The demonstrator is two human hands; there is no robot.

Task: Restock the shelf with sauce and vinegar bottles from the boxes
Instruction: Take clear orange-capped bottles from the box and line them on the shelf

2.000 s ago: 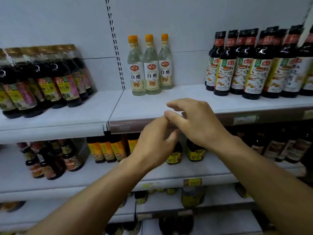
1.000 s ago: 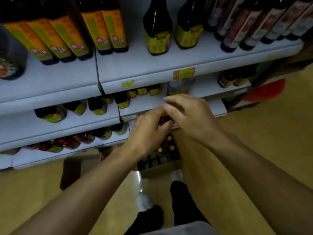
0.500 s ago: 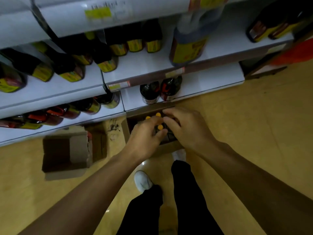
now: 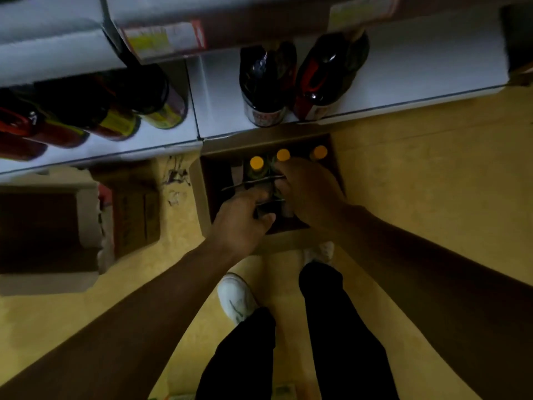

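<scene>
Open cardboard box (image 4: pixel 205 197) sits on the floor, tight against the front edge of the bottom shelf (image 4: pixel 418 82), w/ the person's feet just behind it. Inside: bottles upright, long axis vertical, orange caps (image 4: pixel 256 162) pointing straight up at the camera; three caps visible in a row along the far side, rest of the contents dark or hidden under the hands. Thin divider strips cross the box interior between bottles.

Both hands are down in the box. Left hand (image 4: pixel 240 223) at the near-left part, fingers curled down into the box; can't tell if it's got hold of anything. Right hand (image 4: pixel 310 194) over the centre-right, fingertips next to the middle cap, fingers bent, palm covering what's below; grip not visible, can't tell.

Round about: two dark sauce bottles (image 4: pixel 266 82) stand on the bottom shelf directly behind the box, w/ bare shelf to their right. More dark bottles w/ yellow and red labels (image 4: pixel 121 111) fill the shelf section to the left. A 2nd cardboard box (image 4: pixel 86 226), flaps open, sits on the yellowish floor (image 4: pixel 432 168) left of the first, apart from it. White shoe (image 4: pixel 235 295) and black trouser legs show below the box.
</scene>
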